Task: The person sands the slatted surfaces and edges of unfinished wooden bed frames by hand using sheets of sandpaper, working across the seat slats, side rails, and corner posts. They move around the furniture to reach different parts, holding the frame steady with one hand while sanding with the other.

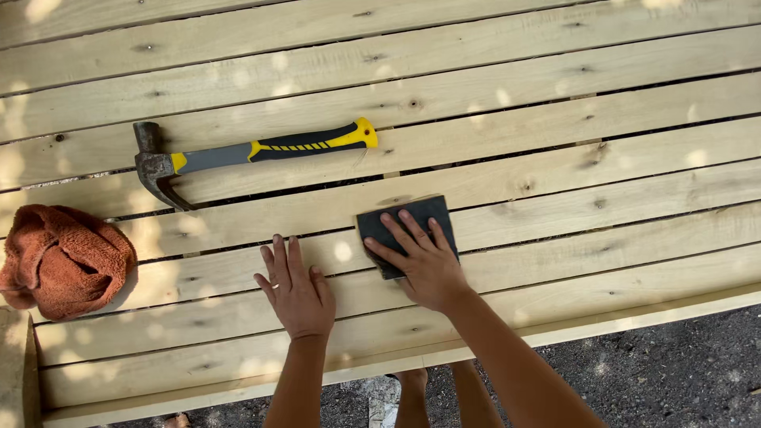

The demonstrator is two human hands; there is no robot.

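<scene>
On the planks (555, 150), right hand (424, 265) presses dark block (412, 218).

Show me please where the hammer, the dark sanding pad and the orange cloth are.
hammer (238, 154): head view, on the grey shaft.
sanding pad (412, 210): head view, on its bare upper part.
cloth (63, 261): head view, on its middle.

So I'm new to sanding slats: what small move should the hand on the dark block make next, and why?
Probably slide the sanding block along the plank's grain. The right hand presses flat on it, and the left hand is braced flat on the neighbouring board. The hammer and cloth lie clear.
</scene>
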